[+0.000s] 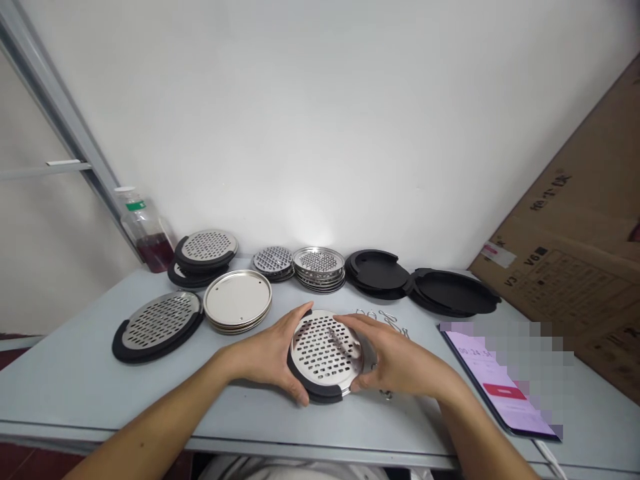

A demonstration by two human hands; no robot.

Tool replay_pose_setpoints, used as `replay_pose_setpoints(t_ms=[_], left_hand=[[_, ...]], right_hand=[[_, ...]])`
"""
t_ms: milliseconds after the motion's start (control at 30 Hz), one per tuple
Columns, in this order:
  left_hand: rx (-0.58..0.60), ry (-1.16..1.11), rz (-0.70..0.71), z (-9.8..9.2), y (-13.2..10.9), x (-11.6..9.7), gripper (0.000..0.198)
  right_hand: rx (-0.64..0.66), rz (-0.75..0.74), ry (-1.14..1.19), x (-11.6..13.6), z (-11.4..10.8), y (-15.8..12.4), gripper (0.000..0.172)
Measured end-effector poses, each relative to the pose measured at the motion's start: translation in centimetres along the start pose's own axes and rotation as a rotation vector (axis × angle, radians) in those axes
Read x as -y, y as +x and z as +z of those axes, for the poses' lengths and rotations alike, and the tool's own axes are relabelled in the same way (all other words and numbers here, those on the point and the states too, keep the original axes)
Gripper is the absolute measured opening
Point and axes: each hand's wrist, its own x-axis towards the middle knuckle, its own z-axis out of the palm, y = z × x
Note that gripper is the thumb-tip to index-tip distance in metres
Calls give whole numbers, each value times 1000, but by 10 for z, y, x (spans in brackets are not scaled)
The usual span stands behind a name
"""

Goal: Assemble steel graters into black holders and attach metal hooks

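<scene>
My left hand [270, 357] and right hand [397, 363] gripped the grate [325, 347] in its ring [314, 388] (seating it, I judged); even pressure seemed needed next.

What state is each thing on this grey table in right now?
Perforated round steel disc in a black rim: gripped at both sides by left hand and right hand.
Second black-rimmed perforated disc: lying flat, untouched.
Clear plastic bottle with red liquid: upright, capped, partly full.
Dark-framed tablet: lying flat, screen lit.
Plain round steel plates: stacked.
Black plastic frames: stacked, no discs in them.
</scene>
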Motion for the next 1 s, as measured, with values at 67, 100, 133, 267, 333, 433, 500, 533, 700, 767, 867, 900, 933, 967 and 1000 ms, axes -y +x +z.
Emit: replay_pose_setpoints(t_ms=[67,100,133,267,333,433,500,533,700,767,867,900,933,967,1000], left_hand=[[-1,-1,-2,1,0,0,145],[-3,-4,-1,1,1,1,145],[-4,-6,1,2,1,1,145],[-2,-21,6,5,2,2,144],[-6,-33,4,6,2,3,144],[-7,-50,0,7,2,3,144],[-1,-64,-5,7,3,3,144],[3,-73,-7,7,3,2,144],[12,-100,-5,7,3,1,143],[6,-105,0,8,3,2,143],[4,-107,2,9,3,2,142],[5,-104,2,9,4,2,142],[9,-99,2,9,4,2,142],[11,-94,3,9,4,3,142],[11,-90,6,9,4,3,141]], right_hand=[[-3,22,-3,0,1,0,99],[-4,36,-9,0,1,-1,100],[-5,48,-15,0,2,-1,101],[1,68,-24,3,1,0,100],[4,70,-22,5,1,1,99],[4,72,-28,7,0,1,101],[5,71,-34,8,0,1,101],[6,74,-37,8,1,1,101],[14,106,-44,11,4,1,99],[14,107,-54,11,5,1,98],[6,99,-78,12,6,1,97],[1,91,-86,12,6,2,96],[-1,83,-93,12,7,2,96],[-2,78,-98,11,7,3,95],[-1,81,-102,11,8,3,95]])
